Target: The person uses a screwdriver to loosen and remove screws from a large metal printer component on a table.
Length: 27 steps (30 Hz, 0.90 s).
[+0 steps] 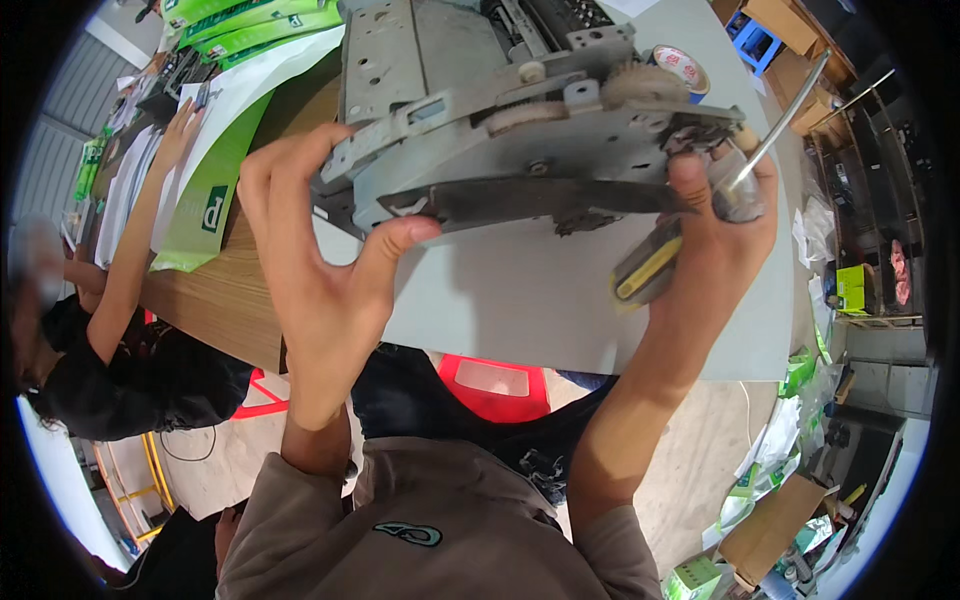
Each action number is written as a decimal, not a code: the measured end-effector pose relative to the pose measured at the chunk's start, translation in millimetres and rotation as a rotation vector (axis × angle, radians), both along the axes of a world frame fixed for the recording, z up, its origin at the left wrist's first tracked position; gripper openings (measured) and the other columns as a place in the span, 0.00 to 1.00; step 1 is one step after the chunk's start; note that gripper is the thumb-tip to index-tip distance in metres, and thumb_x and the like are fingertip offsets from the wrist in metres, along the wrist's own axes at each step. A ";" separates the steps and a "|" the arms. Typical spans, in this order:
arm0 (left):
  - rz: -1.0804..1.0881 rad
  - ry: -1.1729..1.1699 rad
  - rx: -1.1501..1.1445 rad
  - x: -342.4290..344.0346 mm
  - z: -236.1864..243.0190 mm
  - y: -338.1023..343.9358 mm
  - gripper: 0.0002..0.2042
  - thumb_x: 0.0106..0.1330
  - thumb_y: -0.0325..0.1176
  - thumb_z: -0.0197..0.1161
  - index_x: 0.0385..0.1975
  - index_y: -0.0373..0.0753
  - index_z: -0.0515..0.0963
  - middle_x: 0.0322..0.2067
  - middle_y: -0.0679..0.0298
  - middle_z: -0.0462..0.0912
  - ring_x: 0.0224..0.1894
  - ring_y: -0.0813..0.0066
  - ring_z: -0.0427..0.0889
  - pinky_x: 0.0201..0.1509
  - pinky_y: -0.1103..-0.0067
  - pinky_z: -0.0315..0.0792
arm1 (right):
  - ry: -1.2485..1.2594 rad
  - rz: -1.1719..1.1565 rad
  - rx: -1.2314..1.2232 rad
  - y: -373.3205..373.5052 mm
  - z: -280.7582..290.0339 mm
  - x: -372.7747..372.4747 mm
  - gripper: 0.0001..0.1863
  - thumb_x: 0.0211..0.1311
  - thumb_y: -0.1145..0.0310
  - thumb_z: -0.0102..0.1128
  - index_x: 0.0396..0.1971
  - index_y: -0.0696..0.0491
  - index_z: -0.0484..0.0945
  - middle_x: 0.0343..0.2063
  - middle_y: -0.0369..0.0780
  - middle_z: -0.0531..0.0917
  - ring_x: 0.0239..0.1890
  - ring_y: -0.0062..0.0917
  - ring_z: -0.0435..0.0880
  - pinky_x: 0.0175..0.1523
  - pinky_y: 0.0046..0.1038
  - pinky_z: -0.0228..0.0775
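Observation:
I have my left hand (325, 280) wrapped round the left end of a grey metal machine assembly (500, 150), thumb on its black lower strip. The assembly has toothed wheels, plates and holes. At its right end my right hand (715, 240) is closed, gripping it and a screwdriver (742, 185) with a long silver shaft pointing up-right. Beside that hand, low on the assembly's right, is a yellow-and-black tool handle (645, 265); whether the hand holds it too, I cannot tell. The assembly is over a pale grey tabletop (480, 310).
A tape roll (680, 70) is behind the assembly. At left, another person's arm (130, 260) reaches over papers and green packs (260, 30) on a wooden table (230, 310). A red stool (490, 380) is below the table. Cartons (770, 515) and wrappers lie at right.

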<state>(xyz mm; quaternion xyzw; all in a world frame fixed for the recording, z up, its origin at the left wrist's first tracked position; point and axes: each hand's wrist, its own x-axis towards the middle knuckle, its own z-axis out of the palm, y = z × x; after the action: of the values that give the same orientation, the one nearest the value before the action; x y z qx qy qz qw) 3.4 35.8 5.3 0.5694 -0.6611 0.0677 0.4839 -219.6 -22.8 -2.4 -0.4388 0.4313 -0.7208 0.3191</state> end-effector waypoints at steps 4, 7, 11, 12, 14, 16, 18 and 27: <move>-0.045 -0.030 0.000 6.8 -3.1 -0.7 0.36 0.43 0.36 0.80 0.54 0.33 0.70 0.48 0.63 0.68 0.54 0.70 0.68 0.59 0.78 0.60 | -0.029 0.043 0.056 -5.0 -4.9 -0.2 0.29 0.48 0.68 0.79 0.50 0.58 0.75 0.41 0.38 0.83 0.39 0.17 0.79 0.42 0.16 0.71; -0.069 -0.047 -0.003 9.7 -5.1 -2.9 0.35 0.44 0.37 0.80 0.53 0.33 0.70 0.48 0.63 0.70 0.53 0.70 0.70 0.59 0.77 0.62 | 0.031 0.082 0.015 -9.4 -11.8 -7.1 0.24 0.48 0.67 0.79 0.45 0.56 0.79 0.33 0.31 0.83 0.33 0.12 0.77 0.39 0.14 0.68; -0.119 0.004 0.002 4.3 -7.0 -1.3 0.34 0.46 0.35 0.80 0.53 0.31 0.70 0.49 0.62 0.73 0.49 0.71 0.75 0.56 0.77 0.68 | 0.153 0.013 -0.037 -8.0 -13.8 -9.3 0.15 0.55 0.66 0.72 0.39 0.54 0.78 0.25 0.31 0.78 0.25 0.13 0.74 0.31 0.17 0.64; -0.134 0.053 0.019 3.0 -8.2 -2.2 0.34 0.46 0.34 0.80 0.53 0.31 0.70 0.49 0.62 0.74 0.49 0.71 0.75 0.56 0.77 0.68 | 0.175 0.003 -0.041 -6.6 -14.1 -8.4 0.14 0.56 0.65 0.71 0.39 0.54 0.78 0.24 0.32 0.77 0.23 0.14 0.73 0.29 0.18 0.63; -0.230 0.104 -0.021 2.3 -8.0 -6.8 0.32 0.49 0.30 0.78 0.54 0.30 0.71 0.49 0.61 0.74 0.48 0.71 0.77 0.54 0.77 0.71 | 0.155 0.043 -0.012 -5.3 -17.4 -12.4 0.17 0.56 0.64 0.72 0.42 0.55 0.79 0.28 0.32 0.78 0.24 0.14 0.72 0.31 0.19 0.65; -0.310 0.102 -0.078 4.9 -9.0 -10.1 0.30 0.51 0.28 0.76 0.54 0.29 0.71 0.48 0.61 0.75 0.48 0.71 0.77 0.53 0.78 0.72 | 0.187 0.050 0.055 -5.7 -20.5 -20.4 0.19 0.56 0.63 0.72 0.45 0.54 0.79 0.31 0.32 0.78 0.26 0.14 0.72 0.33 0.19 0.67; -0.310 0.078 -0.073 6.8 -8.6 -10.8 0.29 0.51 0.26 0.75 0.54 0.29 0.71 0.48 0.61 0.75 0.49 0.71 0.77 0.53 0.78 0.73 | 0.200 0.048 0.059 -4.9 -21.9 -20.2 0.19 0.56 0.62 0.72 0.45 0.54 0.79 0.32 0.31 0.78 0.27 0.13 0.72 0.34 0.19 0.67; -0.026 -0.171 0.092 -16.3 1.3 -1.8 0.29 0.50 0.23 0.74 0.55 0.30 0.72 0.47 0.61 0.75 0.48 0.71 0.77 0.52 0.80 0.73 | 0.225 0.067 0.133 -7.8 -26.5 -27.0 0.22 0.59 0.60 0.70 0.50 0.54 0.76 0.36 0.31 0.78 0.35 0.13 0.74 0.42 0.21 0.70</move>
<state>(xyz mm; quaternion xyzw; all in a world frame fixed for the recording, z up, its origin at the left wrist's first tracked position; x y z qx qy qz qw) -12.9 34.0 6.7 0.5745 -0.7097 0.0793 0.4000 -246.6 -30.6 -28.9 -0.5091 0.4962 -0.6257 0.3211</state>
